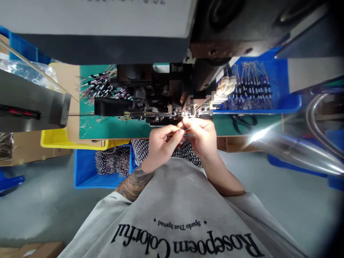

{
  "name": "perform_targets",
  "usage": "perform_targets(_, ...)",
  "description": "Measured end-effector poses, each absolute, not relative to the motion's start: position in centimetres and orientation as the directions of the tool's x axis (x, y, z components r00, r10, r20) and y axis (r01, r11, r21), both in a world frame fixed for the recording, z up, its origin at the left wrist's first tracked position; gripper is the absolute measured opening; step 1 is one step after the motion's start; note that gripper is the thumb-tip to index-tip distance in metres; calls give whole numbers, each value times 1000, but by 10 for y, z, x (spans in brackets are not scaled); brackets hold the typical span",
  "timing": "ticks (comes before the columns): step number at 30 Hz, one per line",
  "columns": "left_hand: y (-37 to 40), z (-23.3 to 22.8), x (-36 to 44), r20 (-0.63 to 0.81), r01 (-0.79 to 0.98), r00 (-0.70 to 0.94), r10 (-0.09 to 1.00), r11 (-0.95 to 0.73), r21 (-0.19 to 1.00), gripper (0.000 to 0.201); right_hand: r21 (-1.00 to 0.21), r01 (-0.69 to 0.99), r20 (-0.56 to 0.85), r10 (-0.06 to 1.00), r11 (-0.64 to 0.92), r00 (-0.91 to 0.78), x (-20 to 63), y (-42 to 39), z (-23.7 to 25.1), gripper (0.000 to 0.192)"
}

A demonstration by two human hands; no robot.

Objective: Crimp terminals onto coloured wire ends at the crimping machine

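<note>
Thin wires [190,134] run between my two hands, just in front of a dark machine [163,86]. My left hand [163,141] pinches the wires between thumb and forefinger. Close beside it, my right hand [202,136] has its fingertips closed on the wires at the machine's lit working point [190,111]. The wire ends are too small to make out. A strip of small metal terminals [158,114] passes along the machine's front, left of my fingertips.
Wire bundles [100,84] lie on the green table [88,125] at left. A blue bin [281,86] of bundles stands back right, near black-handled scissors [244,122]. A shiny metal lamp [292,147] reaches in from the right. Another blue bin [83,175] sits below the table.
</note>
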State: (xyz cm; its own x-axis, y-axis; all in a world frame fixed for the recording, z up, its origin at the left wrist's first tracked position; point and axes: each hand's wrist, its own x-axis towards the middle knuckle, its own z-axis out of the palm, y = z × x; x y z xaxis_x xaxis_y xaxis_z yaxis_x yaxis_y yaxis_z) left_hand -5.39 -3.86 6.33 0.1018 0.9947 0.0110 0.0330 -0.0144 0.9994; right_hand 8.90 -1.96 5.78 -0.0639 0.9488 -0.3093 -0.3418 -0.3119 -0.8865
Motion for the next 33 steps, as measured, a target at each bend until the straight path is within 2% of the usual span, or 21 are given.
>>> perform_targets(7, -36, 62, -55, 30, 78, 107, 994, -39, 996, 23, -837, -386, -384, 919, -388, -91, 88, -17, 61, 30)
perform_targets(11, -36, 61, -56, 16, 85, 101, 995, -25, 996, 25, -844, -345, -406, 909, -411, -90, 88, -18, 62, 33)
perform_targets(16, -37, 60, -56, 16, 77, 92, 996, -23, 997, 26, -861, -304, -403, 912, -407, -80, 86, -18, 63, 35)
perform_targets(33, -37, 58, -57, 10, 79, 75, 997, -16, 997, 25, -850, -352, -413, 910, -393, -18, 82, -21, 60, 31)
